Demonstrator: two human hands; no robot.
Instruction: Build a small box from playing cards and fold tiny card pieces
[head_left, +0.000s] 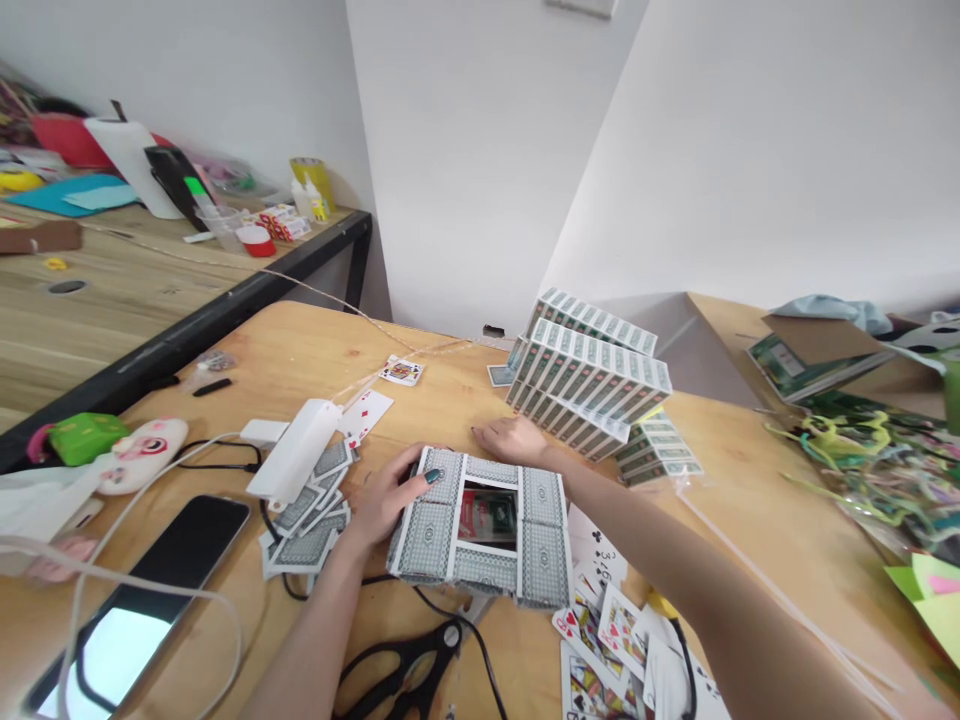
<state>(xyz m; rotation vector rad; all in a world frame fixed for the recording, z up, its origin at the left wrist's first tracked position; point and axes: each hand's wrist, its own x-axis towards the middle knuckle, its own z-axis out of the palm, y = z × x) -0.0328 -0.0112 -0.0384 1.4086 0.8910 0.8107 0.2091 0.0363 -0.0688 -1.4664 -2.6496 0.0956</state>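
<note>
Going by how things are lying, the likeliest trouble is coming from your right forearm (645, 535), which is stretching between the card-covered block (487, 568) and the stack of card boxes (592, 375) toward the far edge of the desk (450, 390). A sideways sweep could be toppling the stack, because its narrow rows are looking tilted in this view. The block, sitting near the middle of the desk, could be twisting, since only 1 hand is steadying it at 1 corner; too hard a pinch could be buckling its card faces. The red and green contents (489, 514) are showing through its opening and could be shifting if you are tipping it. The scissors (442, 642) and the black cable (480, 645) are lying on the near-edge side of the block, so dragging it toward you could be snagging either.

Your left hand (390, 495) is gripping the block at its far-left corner: the thumb is pressing on the top, and the other fingers are wrapping around the side, mostly hidden. Your right hand (514, 441) is resting beyond the block, just beside the stack, fingers loosely curling; I cannot tell whether that grip is closing on anything or touching the stack.
</note>
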